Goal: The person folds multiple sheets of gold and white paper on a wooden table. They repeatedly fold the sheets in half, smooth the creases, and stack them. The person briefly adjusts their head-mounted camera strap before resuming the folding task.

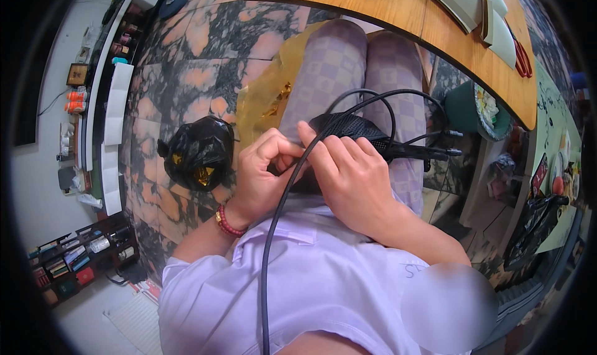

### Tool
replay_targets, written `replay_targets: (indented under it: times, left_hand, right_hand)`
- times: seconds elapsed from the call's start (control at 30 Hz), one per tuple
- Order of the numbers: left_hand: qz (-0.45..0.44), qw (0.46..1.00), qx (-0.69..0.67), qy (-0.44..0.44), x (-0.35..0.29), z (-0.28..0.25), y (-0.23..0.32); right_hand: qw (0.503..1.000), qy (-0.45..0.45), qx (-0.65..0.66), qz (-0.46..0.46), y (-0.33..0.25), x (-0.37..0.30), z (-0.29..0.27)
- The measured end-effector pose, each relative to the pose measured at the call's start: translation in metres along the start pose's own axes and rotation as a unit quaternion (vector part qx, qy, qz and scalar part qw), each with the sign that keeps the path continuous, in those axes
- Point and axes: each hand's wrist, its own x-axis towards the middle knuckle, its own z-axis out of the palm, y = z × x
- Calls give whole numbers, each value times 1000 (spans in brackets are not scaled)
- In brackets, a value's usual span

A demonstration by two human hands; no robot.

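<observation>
My left hand (267, 171) is closed over my lap, its thumb and fingers pinched together. Beside it, touching or nearly so, my right hand (348, 171) is closed too, fingers curled under and thumb up. Whatever either hand holds is hidden between the fingers. A black mesh pouch-like thing (357, 131) lies on my thighs just beyond the right hand. Black cables (404, 92) loop out of that area, with plug ends (454, 151) to the right. One thick cable (272, 243) passes between the hands and runs down over my shirt.
A black plastic bag (198, 153) with gold bits stands on the marble floor to the left. Yellow translucent sheeting (252, 109) lies by my leg. Ahead is a wooden table (398, 19) with card pieces and red-handled scissors (522, 59). A green bin (463, 109) stands right.
</observation>
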Motion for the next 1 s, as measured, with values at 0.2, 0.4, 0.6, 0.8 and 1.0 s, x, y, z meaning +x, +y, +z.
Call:
replay_targets:
  times: [0.2,0.4,0.6,0.8,1.0]
  left_hand:
    - [150,979,132,26,0,2,0]
    - [126,987,87,52,-6,2,-8]
    - [62,995,69,35,-1,1,-1]
    - [56,997,62,-1,6,-6,5]
    - [43,996,69,-36,9,-11,15]
  right_hand:
    - [978,-189,-7,90,-4,11,-14]
    - [981,-190,-19,28,-6,0,-23]
    - [985,-39,-128,-109,0,-4,-16]
    - [997,-26,-26,-72,6,-2,-18]
    - [972,-56,189,131,12,-4,-26]
